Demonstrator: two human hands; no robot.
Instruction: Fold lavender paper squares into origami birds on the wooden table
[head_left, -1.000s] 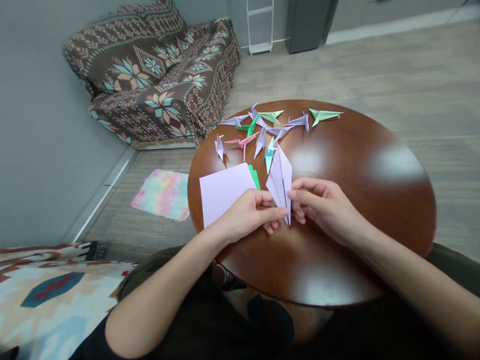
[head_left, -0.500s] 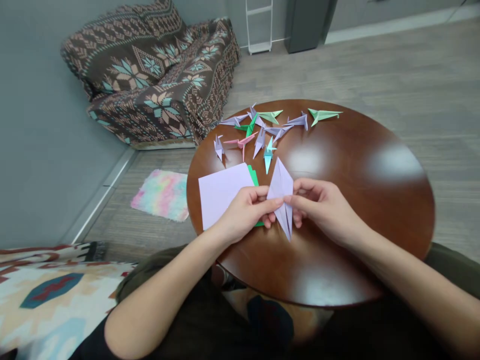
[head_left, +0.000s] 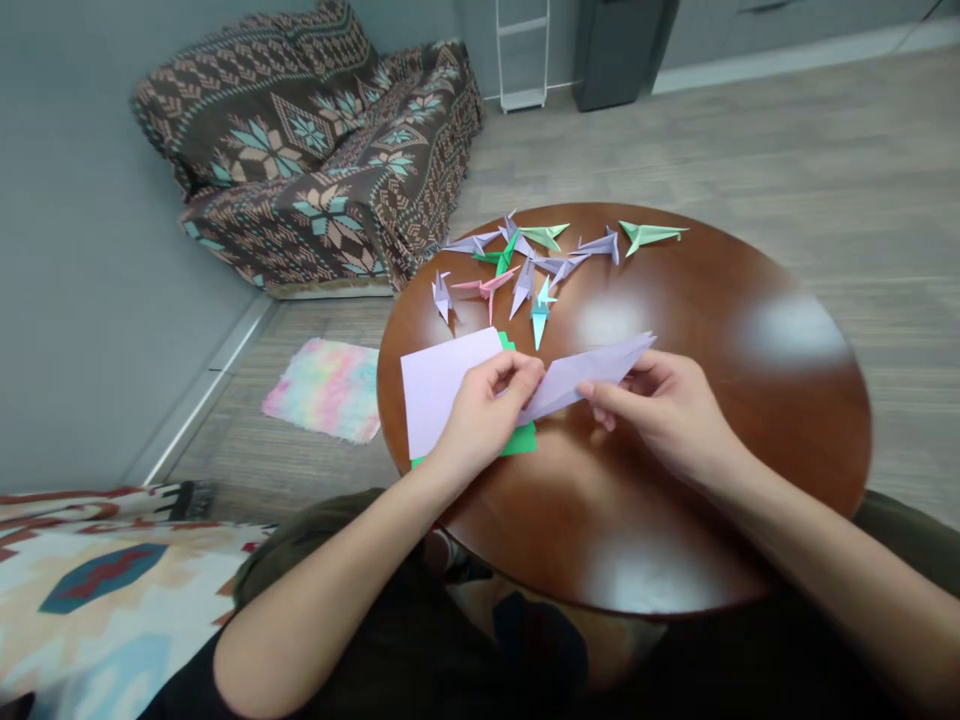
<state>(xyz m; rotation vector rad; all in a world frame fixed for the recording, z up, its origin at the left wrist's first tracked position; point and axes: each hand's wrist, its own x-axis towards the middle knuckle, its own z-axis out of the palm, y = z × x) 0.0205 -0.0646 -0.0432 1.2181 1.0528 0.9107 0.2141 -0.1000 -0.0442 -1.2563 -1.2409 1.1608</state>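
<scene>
A folded piece of lilac origami paper is held up between my hands over the near part of the table, its split points toward the upper right. My left hand is closed, thumb and finger pinching at its left end. My right hand grips its right part, thumb on the near face and fingers behind. Just left of it, partly under my left hand, lies a stack of lilac paper sheets with green paper showing beneath.
Several folded paper cranes lie at the far side of the round brown table, among them a pink crane, a blue crane and a light green crane. A covered sofa and pastel rug are beyond to the left.
The lilac folded paper has turned from upright to slanting sideways, its points now to the upper right. My left hand has shifted to its left end, and my right hand has moved slightly right.
</scene>
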